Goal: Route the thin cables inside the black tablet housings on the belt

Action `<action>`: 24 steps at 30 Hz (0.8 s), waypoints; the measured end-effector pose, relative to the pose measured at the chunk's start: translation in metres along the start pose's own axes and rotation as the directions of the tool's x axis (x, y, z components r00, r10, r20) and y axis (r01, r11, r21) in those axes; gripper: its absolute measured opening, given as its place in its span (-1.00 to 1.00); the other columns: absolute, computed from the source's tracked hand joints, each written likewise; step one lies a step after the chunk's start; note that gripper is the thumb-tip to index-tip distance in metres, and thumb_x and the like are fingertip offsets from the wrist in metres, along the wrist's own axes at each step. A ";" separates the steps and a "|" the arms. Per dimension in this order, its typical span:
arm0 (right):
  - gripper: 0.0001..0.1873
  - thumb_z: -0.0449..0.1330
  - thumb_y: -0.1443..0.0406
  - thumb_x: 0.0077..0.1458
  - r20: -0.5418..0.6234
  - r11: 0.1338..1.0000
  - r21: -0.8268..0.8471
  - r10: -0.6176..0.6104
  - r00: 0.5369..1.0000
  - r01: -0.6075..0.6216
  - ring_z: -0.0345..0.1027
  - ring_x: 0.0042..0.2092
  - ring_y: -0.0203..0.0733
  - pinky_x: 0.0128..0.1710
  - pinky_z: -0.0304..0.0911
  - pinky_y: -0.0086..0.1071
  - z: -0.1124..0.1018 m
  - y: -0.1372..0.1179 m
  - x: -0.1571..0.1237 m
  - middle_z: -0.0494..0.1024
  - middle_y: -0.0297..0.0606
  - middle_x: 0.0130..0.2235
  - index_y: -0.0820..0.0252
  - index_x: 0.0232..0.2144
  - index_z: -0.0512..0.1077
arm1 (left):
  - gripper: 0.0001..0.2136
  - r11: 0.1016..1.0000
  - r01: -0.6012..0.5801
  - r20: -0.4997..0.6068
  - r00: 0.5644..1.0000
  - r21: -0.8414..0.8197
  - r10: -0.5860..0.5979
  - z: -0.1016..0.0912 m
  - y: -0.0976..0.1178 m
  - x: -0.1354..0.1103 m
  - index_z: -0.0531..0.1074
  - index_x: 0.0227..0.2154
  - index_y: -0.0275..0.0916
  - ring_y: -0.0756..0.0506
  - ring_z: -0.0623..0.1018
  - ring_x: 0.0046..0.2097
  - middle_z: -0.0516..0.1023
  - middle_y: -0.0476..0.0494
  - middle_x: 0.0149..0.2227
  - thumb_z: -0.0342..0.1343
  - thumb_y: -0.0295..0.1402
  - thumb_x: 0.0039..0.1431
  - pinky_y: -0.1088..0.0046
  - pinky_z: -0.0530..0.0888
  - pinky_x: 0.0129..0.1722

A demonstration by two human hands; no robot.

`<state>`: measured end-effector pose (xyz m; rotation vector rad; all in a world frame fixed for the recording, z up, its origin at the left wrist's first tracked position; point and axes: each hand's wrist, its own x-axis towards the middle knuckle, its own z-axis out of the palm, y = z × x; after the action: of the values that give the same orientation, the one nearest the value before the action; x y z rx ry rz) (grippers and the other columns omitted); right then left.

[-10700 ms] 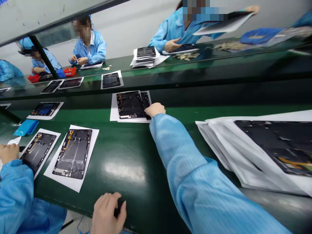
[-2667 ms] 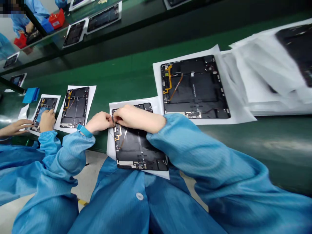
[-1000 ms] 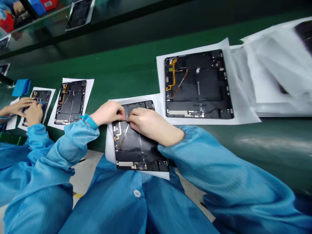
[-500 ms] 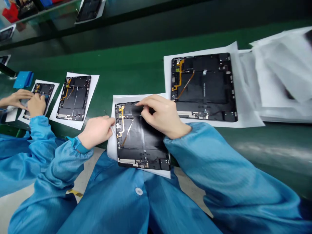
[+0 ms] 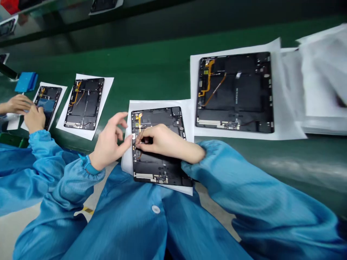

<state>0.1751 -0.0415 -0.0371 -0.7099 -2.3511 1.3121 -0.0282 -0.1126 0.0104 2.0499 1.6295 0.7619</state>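
Observation:
An opened black tablet body [image 5: 162, 164] lies on a white sheet [image 5: 127, 160] at the table's near edge. Its inside shows an orange ribbon cable [image 5: 140, 121] near the left side and a small circuit board [image 5: 162, 178] at the bottom. My right hand [image 5: 159, 141] reaches across the tablet, thumb and fingers pinched at its left side, over the brown strip cable. What sits in the pinch is too small to make out. Just left of the tablet is my left hand [image 5: 112, 141], fingers apart and curled, thumb tip close to the tablet's edge, nothing visible in it.
Another opened tablet [image 5: 235, 94] lies on a sheet to the right, beside stacked white sheets [image 5: 322, 86]. To the left lies a further opened tablet [image 5: 84, 103]. Beyond it a co-worker's hands [image 5: 35, 117] work on a tablet, near a blue stack [image 5: 26, 82].
My right hand has moved from the tablet's upper middle to its left side and pinches there. My left hand has gone from closed to open beside the tablet. The view has shifted slightly.

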 end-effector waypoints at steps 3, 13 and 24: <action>-0.86 0.24 0.47 0.04 0.052 1.000 -0.009 0.014 0.999 -0.014 0.41 -0.45 -0.32 -0.34 0.23 -0.46 -0.003 -0.003 0.005 0.59 -0.37 -0.46 0.21 -0.38 0.58 | -0.90 0.968 0.249 0.225 0.942 0.028 -0.248 0.000 0.000 0.001 0.49 -0.23 -0.26 0.05 0.43 -0.50 0.53 0.03 -0.47 0.14 -0.39 0.23 0.53 0.33 -0.43; -0.80 0.21 0.48 0.02 0.210 0.986 -0.157 -0.022 0.977 0.056 0.32 -0.44 -0.31 -0.32 0.13 -0.44 -0.006 -0.006 0.023 0.60 -0.32 -0.42 0.20 -0.32 0.59 | -0.74 0.880 0.474 0.612 0.689 0.025 -0.389 0.008 -0.001 0.011 0.32 -0.60 -0.22 0.04 0.39 -0.59 0.45 0.06 -0.64 0.15 -0.36 0.18 0.52 0.26 -0.52; -0.83 0.20 0.48 0.11 0.278 0.967 -0.211 -0.081 0.957 0.143 0.33 -0.40 -0.27 -0.29 0.12 -0.38 -0.013 -0.011 0.031 0.59 -0.29 -0.40 0.20 -0.33 0.57 | -0.72 0.734 0.679 0.702 0.514 0.018 -0.492 0.003 0.006 0.022 0.29 -0.62 -0.23 0.10 0.31 -0.72 0.41 0.09 -0.71 0.13 -0.48 0.19 0.61 0.23 -0.69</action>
<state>0.1543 -0.0191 -0.0193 -0.4748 -2.7485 1.1615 -0.0177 -0.0927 0.0153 1.1818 1.5096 -0.0481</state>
